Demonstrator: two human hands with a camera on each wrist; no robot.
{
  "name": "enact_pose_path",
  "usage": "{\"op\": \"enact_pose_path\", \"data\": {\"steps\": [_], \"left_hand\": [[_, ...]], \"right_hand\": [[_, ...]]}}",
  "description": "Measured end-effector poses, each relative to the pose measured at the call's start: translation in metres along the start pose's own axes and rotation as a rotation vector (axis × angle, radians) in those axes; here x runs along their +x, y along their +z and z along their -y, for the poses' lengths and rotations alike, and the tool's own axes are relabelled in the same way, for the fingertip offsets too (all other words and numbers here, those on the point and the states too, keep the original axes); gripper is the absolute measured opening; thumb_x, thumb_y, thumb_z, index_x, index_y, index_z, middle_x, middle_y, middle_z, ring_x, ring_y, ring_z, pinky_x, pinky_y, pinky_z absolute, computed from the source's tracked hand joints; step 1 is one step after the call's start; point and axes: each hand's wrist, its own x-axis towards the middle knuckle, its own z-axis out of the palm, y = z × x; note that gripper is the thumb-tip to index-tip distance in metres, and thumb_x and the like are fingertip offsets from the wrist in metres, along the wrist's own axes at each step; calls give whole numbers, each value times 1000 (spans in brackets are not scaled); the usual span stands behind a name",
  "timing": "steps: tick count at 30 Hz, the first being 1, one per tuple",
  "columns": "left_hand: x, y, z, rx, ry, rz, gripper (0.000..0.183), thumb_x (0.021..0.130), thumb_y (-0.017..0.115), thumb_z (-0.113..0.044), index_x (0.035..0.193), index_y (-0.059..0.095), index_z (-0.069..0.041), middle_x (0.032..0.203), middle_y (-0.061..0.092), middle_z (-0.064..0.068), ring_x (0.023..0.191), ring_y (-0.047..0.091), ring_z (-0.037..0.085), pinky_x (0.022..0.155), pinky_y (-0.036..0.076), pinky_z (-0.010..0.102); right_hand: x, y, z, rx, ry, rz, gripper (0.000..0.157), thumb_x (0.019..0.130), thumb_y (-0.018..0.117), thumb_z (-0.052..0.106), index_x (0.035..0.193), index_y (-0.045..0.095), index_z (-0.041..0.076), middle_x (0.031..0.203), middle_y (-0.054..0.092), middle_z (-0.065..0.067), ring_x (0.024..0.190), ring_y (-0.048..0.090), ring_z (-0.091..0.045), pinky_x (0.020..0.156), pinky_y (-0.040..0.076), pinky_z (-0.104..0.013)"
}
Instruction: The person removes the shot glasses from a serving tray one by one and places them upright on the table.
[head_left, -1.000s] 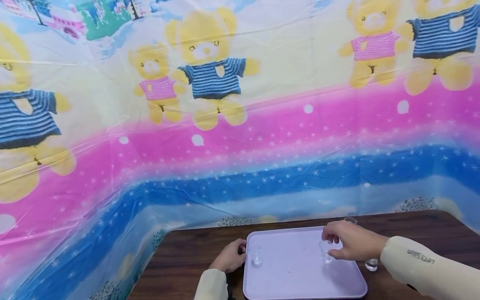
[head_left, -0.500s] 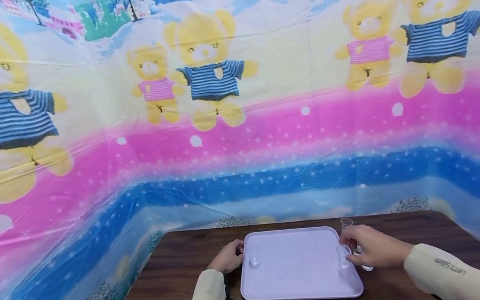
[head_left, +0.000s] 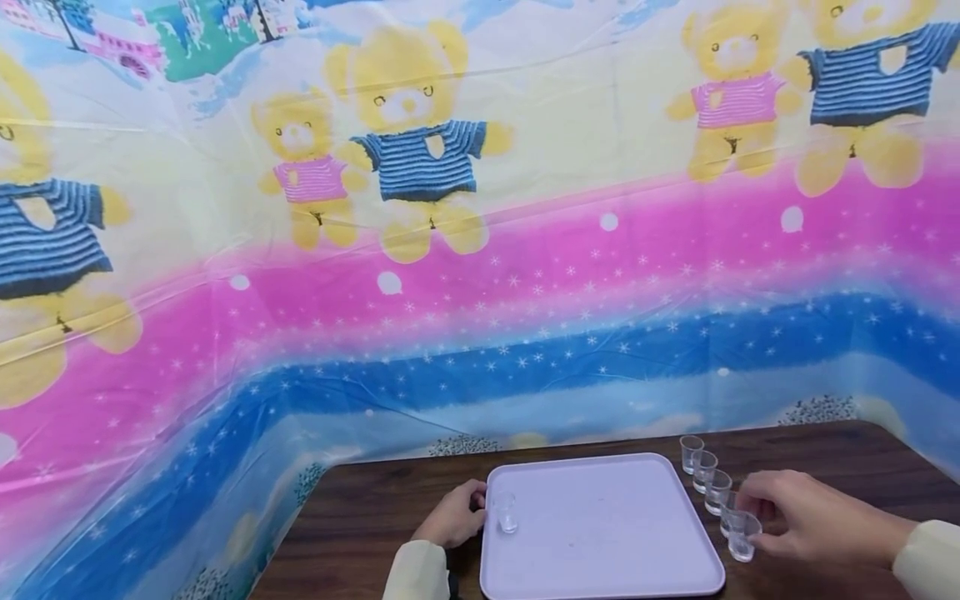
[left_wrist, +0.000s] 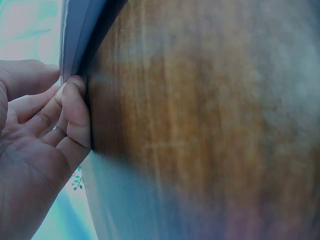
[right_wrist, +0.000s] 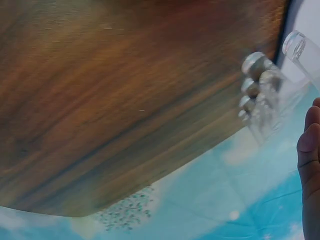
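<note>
My right hand pinches a small clear shot glass at the near end of a row, just right of the lavender tray. In the right wrist view this glass is at the upper right, above my fingertips. Several similar shot glasses line the tray's right side on the table. One more clear glass stands on the tray near its left edge. My left hand grips the tray's left rim; the left wrist view shows its thumb and curled fingers at that edge.
The dark wooden table carries the tray and glasses. Behind it, a printed curtain with teddy bears hangs down to the table's back edge. Standing glasses are close to my right hand.
My right hand has carried the glass rightward from over the tray to the near end of the row beside it. My left hand has stayed at the tray's left rim.
</note>
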Motion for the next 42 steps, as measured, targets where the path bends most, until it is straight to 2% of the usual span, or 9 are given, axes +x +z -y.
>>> {"op": "enact_pose_path", "data": {"steps": [7, 13, 22, 37, 42], "left_hand": [[0, -1, 0, 7, 4, -6, 34, 80, 55, -5, 112, 48, -2, 83, 46, 2, 71, 46, 16, 60, 38, 31], [0, 0, -1, 9, 17, -6, 34, 79, 54, -5, 112, 48, -2, 84, 47, 3, 70, 46, 16, 59, 39, 31], [1, 0, -3, 16, -26, 8, 34, 80, 55, -7, 113, 48, -3, 84, 47, 2, 72, 47, 17, 60, 39, 32], [2, 1, 0, 12, -17, -1, 34, 80, 55, -7, 113, 47, -2, 85, 47, 3, 69, 47, 17, 57, 39, 31], [2, 1, -1, 5, -44, 7, 35, 80, 56, -8, 114, 47, -4, 84, 47, 2, 67, 47, 16, 55, 39, 29]], "right_hand": [[-10, 0, -8, 36, 127, 69, 17, 69, 70, 26, 77, 54, 25, 63, 44, 15, 54, 41, 0, 45, 34, -18], [-9, 5, -9, 72, 228, 131, 18, 70, 68, 34, 76, 56, 22, 65, 47, 14, 55, 43, 0, 45, 37, -19], [-9, 10, -15, 77, 259, 156, 21, 69, 68, 36, 77, 57, 20, 67, 49, 13, 57, 45, 2, 46, 39, -21], [-5, 13, -15, 9, 328, 168, 24, 67, 68, 38, 76, 57, 19, 65, 47, 13, 55, 43, 2, 46, 38, -22], [-2, 9, -12, -47, 301, 91, 28, 65, 70, 42, 75, 57, 19, 65, 46, 14, 56, 42, 1, 47, 37, -21]]}}
